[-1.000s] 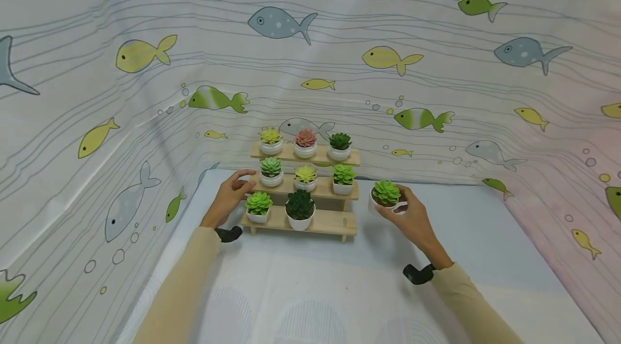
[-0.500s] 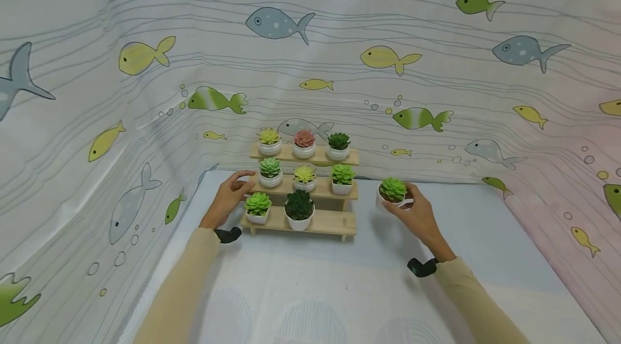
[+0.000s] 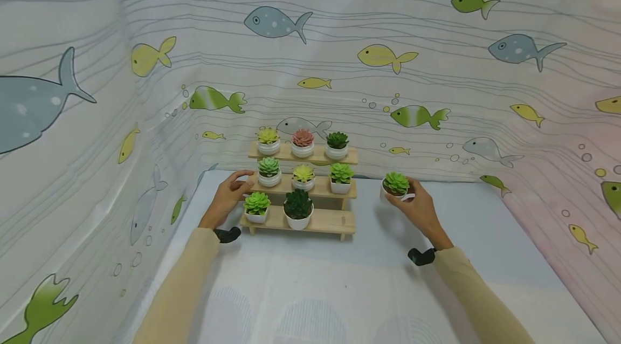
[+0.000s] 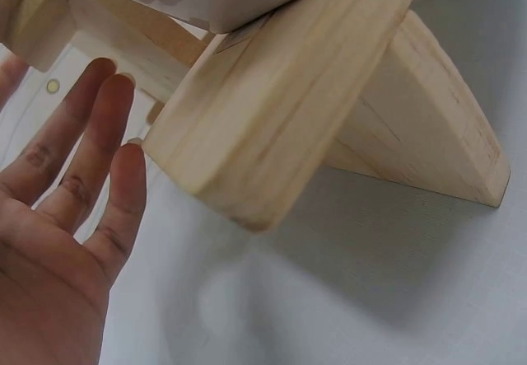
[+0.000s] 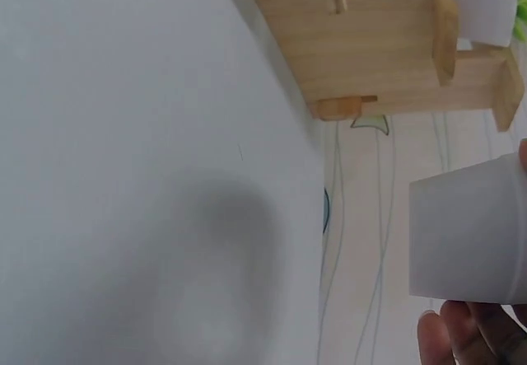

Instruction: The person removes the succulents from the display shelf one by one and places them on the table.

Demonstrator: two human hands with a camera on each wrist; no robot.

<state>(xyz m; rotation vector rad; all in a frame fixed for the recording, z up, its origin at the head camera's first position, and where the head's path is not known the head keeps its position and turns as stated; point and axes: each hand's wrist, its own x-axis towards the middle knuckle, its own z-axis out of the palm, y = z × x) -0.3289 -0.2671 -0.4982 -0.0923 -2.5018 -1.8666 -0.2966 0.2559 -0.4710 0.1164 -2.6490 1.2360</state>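
My right hand (image 3: 418,206) holds a potted succulent (image 3: 397,184) with bright green leaves, raised right of a three-tier wooden plant shelf (image 3: 335,220). Its plain white pot (image 5: 465,233) shows in the right wrist view, fingertips along its side. My left hand (image 3: 225,199) is at the shelf's left end by the middle tier. Relaxed fingers (image 4: 107,122) come right up to the wood in the left wrist view. On the bottom tier stand a light green succulent (image 3: 256,206) and a dark green one (image 3: 298,207); the right part of that plank is bare.
Three succulents, including a pink one (image 3: 303,142), line the top tier. The middle tier bears three more, a light green one (image 3: 341,176) at its right end. Fish-printed cloth walls (image 3: 339,26) surround the white tabletop (image 3: 291,268) behind and beside.
My right hand has moved the potted succulent slightly to the right and back, away from the shelf. My left hand stays at the shelf's left end.
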